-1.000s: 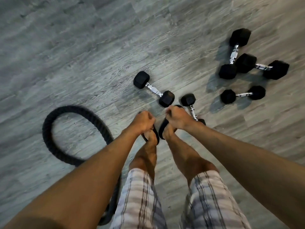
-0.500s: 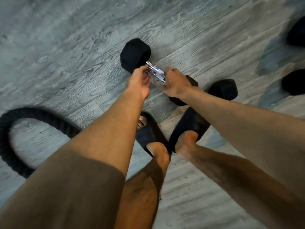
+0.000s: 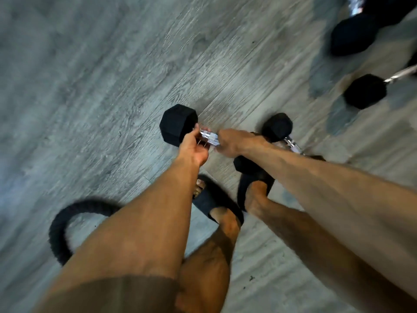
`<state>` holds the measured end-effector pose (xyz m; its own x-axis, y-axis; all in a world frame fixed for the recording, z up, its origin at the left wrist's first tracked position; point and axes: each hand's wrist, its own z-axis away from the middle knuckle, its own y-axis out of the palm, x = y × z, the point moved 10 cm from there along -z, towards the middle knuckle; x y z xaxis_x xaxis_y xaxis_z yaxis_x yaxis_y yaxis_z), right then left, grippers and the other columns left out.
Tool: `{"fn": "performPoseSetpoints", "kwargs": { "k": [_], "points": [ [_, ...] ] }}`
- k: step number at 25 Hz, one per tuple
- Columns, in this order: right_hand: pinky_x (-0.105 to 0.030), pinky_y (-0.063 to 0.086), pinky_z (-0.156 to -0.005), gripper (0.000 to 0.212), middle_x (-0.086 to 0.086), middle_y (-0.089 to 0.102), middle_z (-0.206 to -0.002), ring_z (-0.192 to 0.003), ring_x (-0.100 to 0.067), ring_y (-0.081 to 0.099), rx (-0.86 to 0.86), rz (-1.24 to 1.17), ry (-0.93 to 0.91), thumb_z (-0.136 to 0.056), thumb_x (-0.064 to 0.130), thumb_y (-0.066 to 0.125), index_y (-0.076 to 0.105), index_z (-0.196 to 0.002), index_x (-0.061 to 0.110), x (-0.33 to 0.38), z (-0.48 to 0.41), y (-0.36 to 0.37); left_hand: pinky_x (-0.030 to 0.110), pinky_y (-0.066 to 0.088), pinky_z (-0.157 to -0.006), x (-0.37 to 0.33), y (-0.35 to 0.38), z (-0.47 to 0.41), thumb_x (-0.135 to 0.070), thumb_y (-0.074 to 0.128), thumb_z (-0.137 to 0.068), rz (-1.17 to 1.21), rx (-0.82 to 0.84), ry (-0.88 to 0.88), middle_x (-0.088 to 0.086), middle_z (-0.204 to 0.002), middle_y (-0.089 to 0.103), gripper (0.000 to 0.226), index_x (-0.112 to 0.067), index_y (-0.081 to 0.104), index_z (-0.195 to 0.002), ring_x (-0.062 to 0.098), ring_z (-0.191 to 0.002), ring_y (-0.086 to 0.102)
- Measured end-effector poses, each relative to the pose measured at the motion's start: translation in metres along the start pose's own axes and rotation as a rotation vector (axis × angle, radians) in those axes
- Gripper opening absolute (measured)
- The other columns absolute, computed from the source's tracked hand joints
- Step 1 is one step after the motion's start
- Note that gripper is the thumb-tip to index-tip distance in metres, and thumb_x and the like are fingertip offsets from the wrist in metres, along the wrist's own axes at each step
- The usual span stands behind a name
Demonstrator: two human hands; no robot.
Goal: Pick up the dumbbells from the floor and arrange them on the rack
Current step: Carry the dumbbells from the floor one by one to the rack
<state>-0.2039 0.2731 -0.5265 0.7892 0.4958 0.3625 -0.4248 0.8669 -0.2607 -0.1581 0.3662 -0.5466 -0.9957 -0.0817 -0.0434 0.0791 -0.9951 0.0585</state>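
Note:
A black hex dumbbell [image 3: 178, 126] with a chrome handle lies on the grey wood floor just ahead of my feet. My left hand [image 3: 193, 147] curls its fingers on the handle next to the near-left head. My right hand [image 3: 237, 141] closes over the handle's other end, and my forearm hides most of the second head [image 3: 242, 164]. A smaller dumbbell [image 3: 277, 127] lies just right of my right hand. No rack is in view.
More dumbbells lie at the upper right: one head [image 3: 353, 33] and another [image 3: 364, 91] with a chrome bar. A thick black rope [image 3: 59, 224] curves on the floor at lower left. My feet wear black slides [image 3: 208, 199].
I bent down from standing and brought both hands onto the handle of the nearest dumbbell. The camera has shifted so the dumbbell sits lower in view.

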Motion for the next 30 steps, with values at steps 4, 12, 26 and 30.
{"fn": "performPoseSetpoints", "kwargs": {
  "k": [4, 12, 26, 30],
  "points": [
    [-0.036, 0.046, -0.071, 0.023, -0.003, 0.062, -0.103, -0.093, -0.029, 0.063, -0.055, -0.127, 0.052, -0.095, 0.035, 0.053, 0.048, -0.113, 0.022, -0.004, 0.125, -0.021, 0.036, 0.046, -0.107, 0.029, 0.026, 0.117, -0.009, 0.062, -0.092, -0.089, 0.051, -0.067, 0.01, -0.09, 0.063, 0.008, -0.005, 0.064, -0.1, 0.021, -0.082, 0.062],
    [-0.045, 0.054, -0.076, 0.015, -0.005, 0.061, -0.095, -0.086, -0.03, 0.062, -0.332, -0.362, 0.146, -0.093, 0.034, 0.054, 0.043, -0.096, 0.023, 0.024, 0.422, -0.072, 0.034, 0.044, -0.109, 0.084, 0.082, 0.396, -0.009, 0.061, -0.093, -0.402, 0.267, -0.109, 0.009, -0.077, 0.067, 0.011, -0.002, 0.065, -0.086, 0.019, -0.081, 0.063],
    [-0.038, 0.048, -0.071, 0.036, -0.009, 0.064, -0.108, -0.09, -0.029, 0.064, -0.694, -1.048, 0.405, -0.087, 0.038, 0.068, 0.057, -0.111, 0.014, -0.063, 0.682, 0.115, 0.031, 0.05, -0.08, 0.312, 0.015, 0.547, -0.013, 0.055, -0.097, -1.351, 0.359, -0.211, 0.008, -0.081, 0.068, 0.014, -0.005, 0.064, -0.09, 0.02, -0.082, 0.061],
    [-0.034, 0.042, -0.065, 0.035, -0.006, 0.058, -0.095, -0.082, -0.026, 0.058, -0.72, -1.208, 0.489, -0.084, 0.04, 0.069, 0.056, -0.105, 0.016, -0.122, 0.722, 0.203, 0.032, 0.051, -0.085, 0.415, -0.024, 0.549, -0.012, 0.053, -0.098, -1.527, 0.34, -0.273, 0.008, -0.086, 0.068, 0.012, -0.009, 0.063, -0.095, 0.02, -0.085, 0.063]
  ]
}}
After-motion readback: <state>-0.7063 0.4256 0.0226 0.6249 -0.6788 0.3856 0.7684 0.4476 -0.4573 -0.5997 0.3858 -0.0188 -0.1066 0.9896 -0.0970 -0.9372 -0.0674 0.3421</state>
